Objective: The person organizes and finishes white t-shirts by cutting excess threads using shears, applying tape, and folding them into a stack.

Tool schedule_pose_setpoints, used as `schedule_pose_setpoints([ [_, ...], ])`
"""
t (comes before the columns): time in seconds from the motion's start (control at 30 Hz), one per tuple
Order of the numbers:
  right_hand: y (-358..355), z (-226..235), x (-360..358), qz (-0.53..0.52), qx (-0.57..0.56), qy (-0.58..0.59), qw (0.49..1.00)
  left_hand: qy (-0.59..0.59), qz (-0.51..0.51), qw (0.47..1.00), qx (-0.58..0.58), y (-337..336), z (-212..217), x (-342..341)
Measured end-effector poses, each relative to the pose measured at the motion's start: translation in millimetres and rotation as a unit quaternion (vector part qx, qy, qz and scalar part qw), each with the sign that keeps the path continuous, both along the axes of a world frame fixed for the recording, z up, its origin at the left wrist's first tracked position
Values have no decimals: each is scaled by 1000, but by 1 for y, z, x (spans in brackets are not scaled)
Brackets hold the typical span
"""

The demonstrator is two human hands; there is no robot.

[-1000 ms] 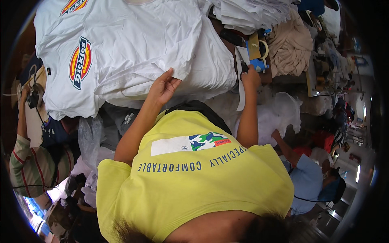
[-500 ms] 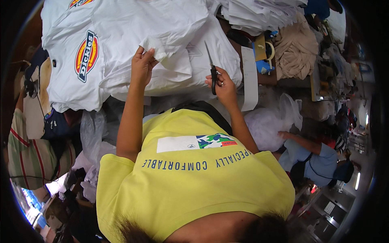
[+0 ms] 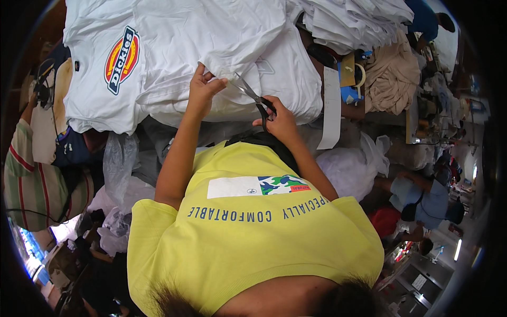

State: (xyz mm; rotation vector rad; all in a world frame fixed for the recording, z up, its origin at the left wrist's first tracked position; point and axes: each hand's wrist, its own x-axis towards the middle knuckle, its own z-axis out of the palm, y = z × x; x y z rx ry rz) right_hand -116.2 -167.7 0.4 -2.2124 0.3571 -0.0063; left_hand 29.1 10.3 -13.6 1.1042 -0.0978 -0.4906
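Note:
White T-shirts (image 3: 169, 50) lie spread in a pile before me, the left one bearing a red, yellow and dark blue chest print (image 3: 122, 61). Between thumb and fingers, my left hand (image 3: 205, 91) pinches a raised edge of the white cloth. My right hand (image 3: 280, 120) has its fingers in the black handles of a pair of scissors (image 3: 256, 98). The blades are parted and point up and left at the cloth beside my left fingertips. Whether they touch the fabric I cannot tell.
Folded white garments (image 3: 354, 24) are stacked at the far right, near beige cloth (image 3: 392, 79) and a tape roll (image 3: 360, 75). A long paper strip (image 3: 331, 108) hangs over the table edge. Plastic bags (image 3: 120, 164) hang at left. Co-workers in striped (image 3: 45, 193) and blue (image 3: 430, 203) clothes sit at either side.
My right hand has swung the scissors left to the cloth, and their blades have parted. My left hand has moved slightly right and lower with the cloth edge. The blue-clothed co-worker appears farther right.

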Motion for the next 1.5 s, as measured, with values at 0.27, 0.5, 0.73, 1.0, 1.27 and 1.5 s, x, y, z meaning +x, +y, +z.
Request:
schedule_pose_setpoints([
  [0.27,1,5,23,7,3,24,1000,-20,-20,999,-25,-3,1,-1],
  [0.5,3,11,35,32,-16,-17,999,-10,-26,999,-22,-4,-3,0],
  [0.73,-4,3,29,35,-23,-27,999,7,-35,999,-31,-8,8,-1],
  [1.0,-7,6,22,27,8,-43,999,16,-4,999,-45,-14,2,-1],
  [1.27,-2,19,37,33,-89,-40,995,-7,-10,999,-36,-18,-3,-4],
  [1.5,-10,-1,32,30,-36,-79,996,-3,-2,999,-43,-20,10,-6],
])
